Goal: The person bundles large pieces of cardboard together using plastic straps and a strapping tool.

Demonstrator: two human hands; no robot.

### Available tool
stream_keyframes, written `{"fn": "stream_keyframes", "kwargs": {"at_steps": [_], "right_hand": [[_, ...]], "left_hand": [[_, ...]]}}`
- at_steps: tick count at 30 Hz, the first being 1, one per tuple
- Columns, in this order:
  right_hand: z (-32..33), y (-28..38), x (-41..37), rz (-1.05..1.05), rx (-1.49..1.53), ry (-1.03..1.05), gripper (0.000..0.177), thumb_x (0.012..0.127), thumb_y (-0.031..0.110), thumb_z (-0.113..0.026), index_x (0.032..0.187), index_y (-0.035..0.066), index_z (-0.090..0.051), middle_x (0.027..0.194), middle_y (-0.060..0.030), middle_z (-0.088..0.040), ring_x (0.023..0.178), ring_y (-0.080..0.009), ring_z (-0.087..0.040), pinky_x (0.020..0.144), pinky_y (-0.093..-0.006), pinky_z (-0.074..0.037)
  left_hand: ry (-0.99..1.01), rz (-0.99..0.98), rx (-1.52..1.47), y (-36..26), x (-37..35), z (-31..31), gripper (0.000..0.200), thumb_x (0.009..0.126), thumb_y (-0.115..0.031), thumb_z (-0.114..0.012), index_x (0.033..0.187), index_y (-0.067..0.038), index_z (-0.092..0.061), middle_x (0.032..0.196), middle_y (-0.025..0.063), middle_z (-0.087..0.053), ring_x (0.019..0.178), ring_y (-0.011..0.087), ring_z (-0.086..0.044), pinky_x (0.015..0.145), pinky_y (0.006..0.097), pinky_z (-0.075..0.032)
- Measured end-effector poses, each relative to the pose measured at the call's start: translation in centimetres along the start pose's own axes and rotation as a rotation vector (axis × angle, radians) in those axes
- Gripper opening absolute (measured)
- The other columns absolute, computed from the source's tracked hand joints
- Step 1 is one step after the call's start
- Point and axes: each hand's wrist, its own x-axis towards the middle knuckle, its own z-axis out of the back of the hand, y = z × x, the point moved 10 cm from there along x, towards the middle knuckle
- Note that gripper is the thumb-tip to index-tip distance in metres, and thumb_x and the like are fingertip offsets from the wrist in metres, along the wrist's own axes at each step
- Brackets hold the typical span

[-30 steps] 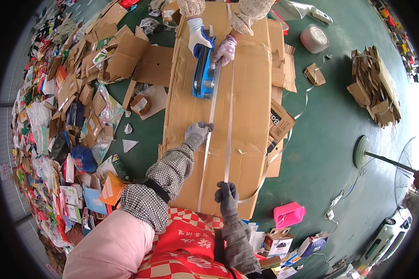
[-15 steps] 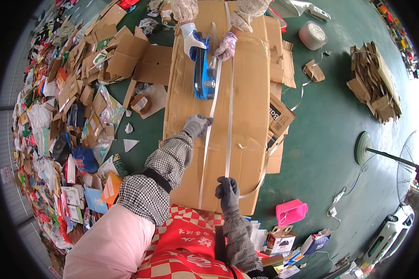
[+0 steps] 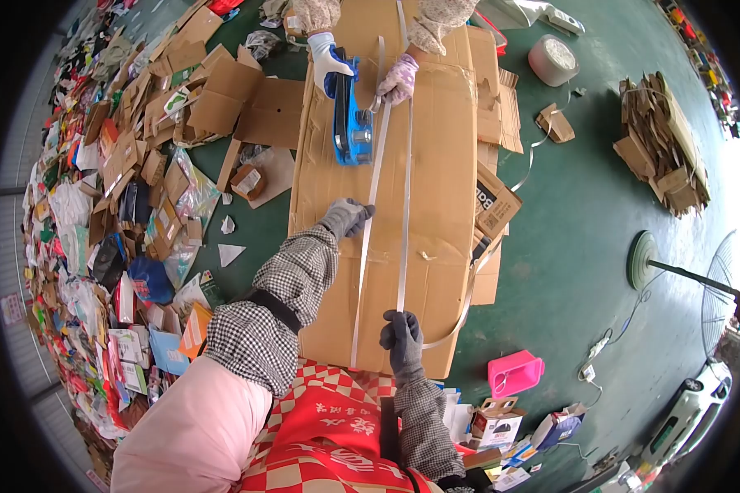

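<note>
Green flooring [image 3: 567,205] surrounds a large corrugated carton [image 3: 444,189]; loose cardboard [image 3: 259,115] lies beyond its left edge.

Close to the carton's near edge, right of center: the right hand [image 3: 402,333], gray-gloved, is clenched around a white strap [image 3: 404,246]. One run extends from this grip toward the far end; a slack curve leads to the right edge.

Farther along, nearer the left edge: the left hand [image 3: 347,218] has its fingers curled, fingertips at a second run of strap. Whether it pinches the strap cannot be determined.

Handling: the strap appears light, flexible and probably slippery against gloves. Grip it across its flat faces, untwisted. The carton is likely bulky and stiff, though its panels may dent; weight cannot be judged. Take hold at opposite lower edges.

Toward the far end: a co-worker's white-gloved hand [image 3: 329,64] holds a blue strapping tool [image 3: 352,123] beside the second run; the co-worker's patterned-gloved hand [image 3: 399,80] is closed at that run.

Past the right edge: a bundle of flattened cardboard [image 3: 662,144] on the floor.
</note>
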Motion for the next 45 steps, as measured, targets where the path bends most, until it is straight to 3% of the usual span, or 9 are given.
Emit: {"fn": "stream_keyframes", "kwargs": {"at_steps": [17, 20, 25, 29, 31, 33, 35, 41, 45], "right_hand": [[-0.1, -0.3, 0.1, -0.005, -0.007, -0.004, 0.025, 0.090, 0.028, -0.052, 0.090, 0.003, -0.054, 0.053, -0.0017, -0.046, 0.043, -0.0094, -0.040, 0.041, -0.0228, -0.034], [-0.1, -0.4, 0.1, -0.002, -0.019, -0.012, 0.025, 0.090, 0.027, -0.052, 0.090, 0.002, -0.054, 0.053, -0.0019, -0.046, 0.043, -0.0095, -0.040, 0.041, -0.0230, -0.034], [-0.2, -0.1, 0.1, -0.006, 0.004, -0.014, 0.025, 0.090, 0.027, -0.052, 0.089, 0.002, -0.055, 0.053, -0.0023, -0.046, 0.044, -0.0090, -0.041, 0.042, -0.0219, -0.033], [0.0, -0.1, 0.2, 0.020, -0.006, -0.019, 0.025, 0.090, 0.026, -0.051, 0.090, 0.002, -0.054, 0.054, -0.0034, -0.048, 0.046, -0.0102, -0.043, 0.044, -0.0226, -0.036], [-0.2, 0.5, 0.1, 0.034, -0.006, -0.021, 0.025, 0.090, 0.026, -0.051, 0.090, 0.001, -0.054, 0.055, -0.0039, -0.049, 0.047, -0.0109, -0.044, 0.046, -0.0234, -0.038], [0.1, 0.7, -0.2, -0.007, -0.057, -0.075, 0.026, 0.091, 0.026, -0.050, 0.090, 0.001, -0.054, 0.057, -0.0045, -0.050, 0.048, -0.0112, -0.046, 0.048, -0.0237, -0.040], [0.3, 0.6, -0.2, -0.005, -0.062, -0.069, 0.026, 0.090, 0.027, -0.050, 0.090, 0.001, -0.054, 0.060, -0.0049, -0.052, 0.050, -0.0111, -0.048, 0.049, -0.0234, -0.041], [-0.1, -0.3, -0.1, 0.012, -0.023, -0.050, 0.028, 0.091, 0.029, -0.050, 0.090, 0.001, -0.053, 0.066, -0.0050, -0.056, 0.055, -0.0110, -0.053, 0.052, -0.0243, -0.045], [-0.5, -0.9, 0.3, -0.007, 0.111, -0.039, 0.026, 0.090, 0.026, -0.050, 0.093, 0.000, -0.052, 0.077, -0.0079, -0.058, 0.070, -0.0158, -0.060, 0.065, -0.0267, -0.050]], "left_hand": [[-0.004, 0.044, 0.205, -0.9, -1.4, -0.9, 0.018, 0.086, -0.017, -0.045, 0.077, -0.019, -0.059, 0.051, -0.0044, -0.039, 0.035, 0.0072, -0.027, 0.033, 0.0251, -0.016], [0.020, 0.071, 0.210, -1.0, -2.6, -1.7, 0.031, 0.087, -0.035, -0.056, 0.064, -0.016, -0.048, 0.047, -0.0055, -0.035, 0.034, 0.0061, -0.027, 0.033, 0.0233, -0.016], [-0.222, -0.071, 0.269, -2.5, -3.6, -0.7, 0.027, 0.084, -0.032, -0.060, 0.066, -0.014, -0.051, 0.050, -0.0027, -0.045, 0.036, 0.0077, -0.036, 0.032, 0.0236, -0.025], [-0.186, -0.156, 0.131, -1.1, -3.6, -1.2, 0.020, 0.082, -0.028, -0.063, 0.072, -0.013, -0.056, 0.053, -0.0024, -0.049, 0.037, 0.0082, -0.039, 0.032, 0.0238, -0.027], [-0.396, -0.280, -0.007, 0.8, -5.2, -0.9, 0.015, 0.083, -0.025, -0.063, 0.078, -0.011, -0.060, 0.058, -0.0025, -0.053, 0.037, 0.0082, -0.040, 0.032, 0.0229, -0.027], [-0.341, -0.398, -0.310, 4.9, -8.2, -2.6, 0.015, 0.085, -0.024, -0.061, 0.083, -0.009, -0.061, 0.062, -0.0032, -0.055, 0.040, 0.0059, -0.042, 0.035, 0.0211, -0.029], [-0.279, -0.333, -0.080, 9.2, -11.0, -5.6, 0.020, 0.085, -0.026, -0.060, 0.088, -0.006, -0.061, 0.067, -0.0011, -0.059, 0.045, 0.0040, -0.045, 0.038, 0.0194, -0.032], [0.080, -0.257, -0.143, 8.7, -14.4, -12.4, 0.022, 0.087, -0.017, -0.057, 0.100, 0.000, -0.058, 0.088, 0.0050, -0.062, 0.058, 0.0060, -0.053, 0.043, 0.0184, -0.040], [0.112, -0.270, -0.149, 8.8, -13.9, -11.0, 0.018, 0.087, -0.007, -0.050, 0.102, 0.002, -0.056, 0.089, 0.0081, -0.063, 0.057, 0.0081, -0.054, 0.041, 0.0182, -0.039]]}}
